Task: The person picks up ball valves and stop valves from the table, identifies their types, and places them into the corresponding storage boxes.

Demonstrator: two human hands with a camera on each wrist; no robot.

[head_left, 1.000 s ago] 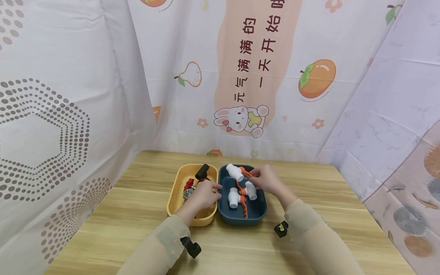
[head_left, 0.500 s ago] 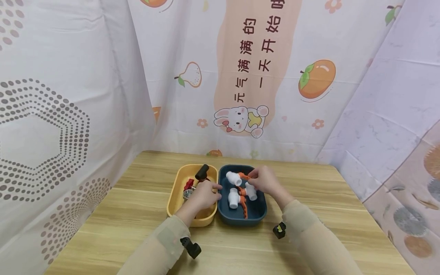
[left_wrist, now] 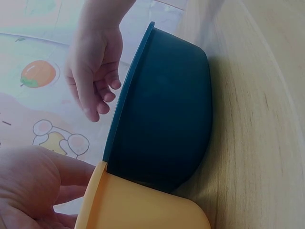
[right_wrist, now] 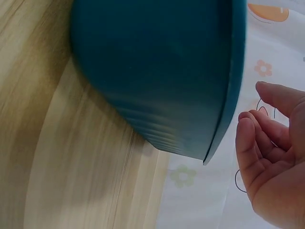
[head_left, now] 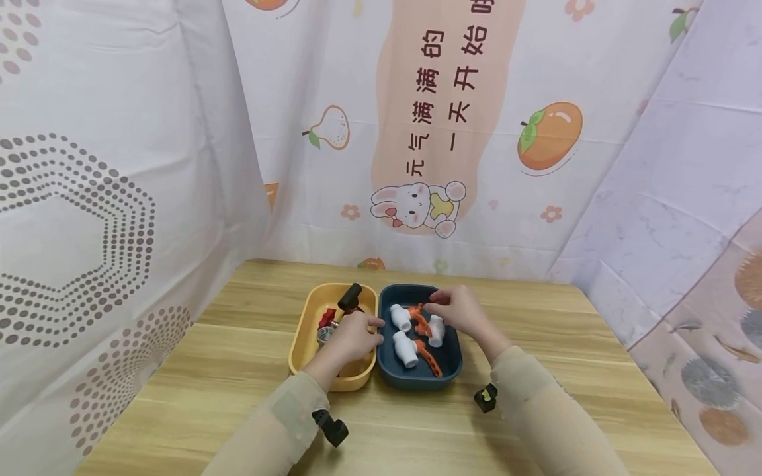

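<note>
In the head view my right hand (head_left: 458,309) hovers over the back right rim of a dark blue bin (head_left: 387,373). Its loosely bent fingers hold nothing, as the right wrist view (right_wrist: 274,143) also shows. Inside lie white plastic ball valves with orange handles: one at the back left (head_left: 401,318), one in front (head_left: 406,349) and one at the right (head_left: 436,330). My left hand (head_left: 354,336) is over a yellow bin (head_left: 297,360), its fingers relaxed near the rim shared with the blue bin. Under that hand, part of the yellow bin's contents is hidden.
The yellow bin holds a black T-shaped piece (head_left: 350,297), a red-handled valve (head_left: 327,318) and a metal fitting (head_left: 324,336). Both bins stand side by side on a wooden table (head_left: 417,430). A printed curtain (head_left: 286,218) hangs behind.
My right hand has let go of the back-left ball valve, which dropped lower into the blue bin. The front valve has turned, its handle swinging right. My left hand stays put.
</note>
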